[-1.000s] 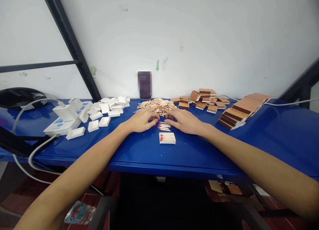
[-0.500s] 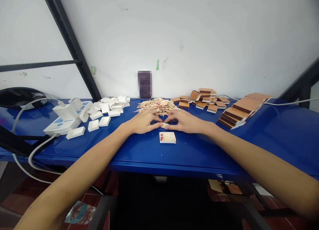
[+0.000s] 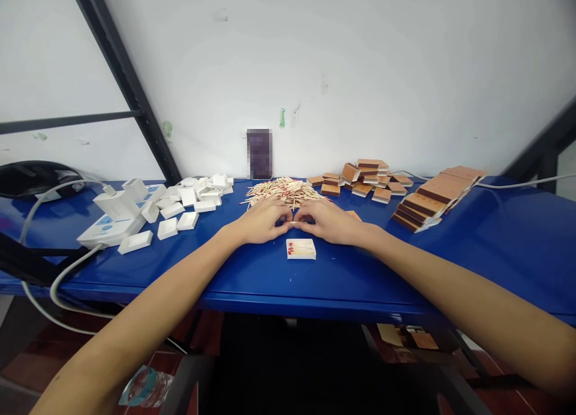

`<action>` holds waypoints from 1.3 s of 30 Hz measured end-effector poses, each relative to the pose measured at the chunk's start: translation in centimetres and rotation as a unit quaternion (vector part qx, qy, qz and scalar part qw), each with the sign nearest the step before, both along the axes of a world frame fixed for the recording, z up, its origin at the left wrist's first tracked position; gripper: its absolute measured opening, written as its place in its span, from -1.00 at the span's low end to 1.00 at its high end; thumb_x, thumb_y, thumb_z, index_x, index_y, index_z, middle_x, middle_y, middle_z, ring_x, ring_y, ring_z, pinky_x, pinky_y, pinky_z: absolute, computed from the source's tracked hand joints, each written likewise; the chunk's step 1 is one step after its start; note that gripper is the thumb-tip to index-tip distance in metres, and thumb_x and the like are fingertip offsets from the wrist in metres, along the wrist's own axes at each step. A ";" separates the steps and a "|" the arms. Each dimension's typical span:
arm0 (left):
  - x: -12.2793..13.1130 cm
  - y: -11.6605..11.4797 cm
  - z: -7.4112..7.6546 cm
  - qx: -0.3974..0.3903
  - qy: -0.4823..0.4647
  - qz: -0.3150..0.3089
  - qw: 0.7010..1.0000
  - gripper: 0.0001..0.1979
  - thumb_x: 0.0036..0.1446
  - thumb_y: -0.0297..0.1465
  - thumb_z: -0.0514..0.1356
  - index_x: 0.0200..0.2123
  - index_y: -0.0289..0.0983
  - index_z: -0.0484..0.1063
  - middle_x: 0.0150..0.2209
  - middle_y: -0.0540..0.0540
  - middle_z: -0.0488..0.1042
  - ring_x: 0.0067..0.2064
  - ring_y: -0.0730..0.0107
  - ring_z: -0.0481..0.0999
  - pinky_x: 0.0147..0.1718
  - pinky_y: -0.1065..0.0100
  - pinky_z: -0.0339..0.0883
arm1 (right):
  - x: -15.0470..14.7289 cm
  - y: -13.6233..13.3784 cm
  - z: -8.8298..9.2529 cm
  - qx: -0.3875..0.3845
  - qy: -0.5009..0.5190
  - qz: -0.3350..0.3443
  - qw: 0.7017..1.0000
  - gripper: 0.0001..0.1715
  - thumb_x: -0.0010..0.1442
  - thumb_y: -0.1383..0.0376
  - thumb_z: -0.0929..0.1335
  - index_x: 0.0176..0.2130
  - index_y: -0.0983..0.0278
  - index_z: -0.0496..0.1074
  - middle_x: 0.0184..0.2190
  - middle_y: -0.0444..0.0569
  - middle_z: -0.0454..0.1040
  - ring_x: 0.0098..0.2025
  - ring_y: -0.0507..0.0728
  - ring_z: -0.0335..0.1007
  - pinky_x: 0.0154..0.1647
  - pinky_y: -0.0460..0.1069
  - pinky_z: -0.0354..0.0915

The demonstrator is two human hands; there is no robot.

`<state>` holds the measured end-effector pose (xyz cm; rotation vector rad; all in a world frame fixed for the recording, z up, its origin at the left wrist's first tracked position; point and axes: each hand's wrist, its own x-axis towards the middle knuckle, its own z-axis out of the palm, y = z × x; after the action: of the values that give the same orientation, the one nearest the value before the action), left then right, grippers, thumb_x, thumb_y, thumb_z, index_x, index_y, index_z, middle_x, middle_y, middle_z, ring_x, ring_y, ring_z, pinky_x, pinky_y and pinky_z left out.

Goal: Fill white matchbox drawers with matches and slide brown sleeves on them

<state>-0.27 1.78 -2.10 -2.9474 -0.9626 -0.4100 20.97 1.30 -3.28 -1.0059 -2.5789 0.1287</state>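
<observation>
A blue tabletop point(image 3: 252, 278) runs across the frame before a pale wall point(image 3: 382, 73). At centre I see the left hand point(image 3: 264, 220) and the right hand point(image 3: 327, 221), fingertips close together, pinching matchsticks point(image 3: 294, 222) between them. Just below sits a white tray point(image 3: 301, 257) holding red-headed matches point(image 3: 297, 247); just above, I make out a match heap point(image 3: 288, 191). Brown boxes point(image 3: 443, 193) lie at right.

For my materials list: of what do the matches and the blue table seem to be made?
Matches: probably wood, apparently matte; pale, thin sticks with red heads.
Table: perhaps painted metal, glossy; it shows soft reflections, though coated board is possible.
</observation>
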 end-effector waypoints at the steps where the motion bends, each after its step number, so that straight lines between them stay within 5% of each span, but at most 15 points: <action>1: 0.1 -0.1 0.0 -0.009 0.001 0.005 1.000 -0.81 0.26 -0.31 0.09 -0.34 -0.27 0.40 -0.31 -0.09 0.46 -0.21 0.22 0.37 -0.16 0.22 0.21 | 0.0 0.1 -0.1 0.004 -0.002 0.000 1.000 -0.73 0.33 0.19 0.29 -0.25 0.27 0.53 -0.32 -0.01 0.51 -0.29 0.13 0.37 -0.27 0.00 0.15; 39: 0.3 -0.8 0.4 0.044 0.085 0.003 0.995 -0.74 0.37 -0.29 -0.06 -0.23 -0.31 0.34 -0.21 -0.20 0.42 -0.15 0.15 0.36 -0.11 0.15 0.22 | -0.1 -0.2 0.0 -0.022 -0.006 0.025 0.999 -0.77 0.34 0.26 0.23 -0.33 0.28 0.35 -0.33 0.05 0.42 -0.31 0.13 0.30 -0.25 0.01 0.19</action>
<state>0.07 0.97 -1.67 -2.8439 -0.9076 -0.1922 20.85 1.11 -3.23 -0.9596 -2.6234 0.1946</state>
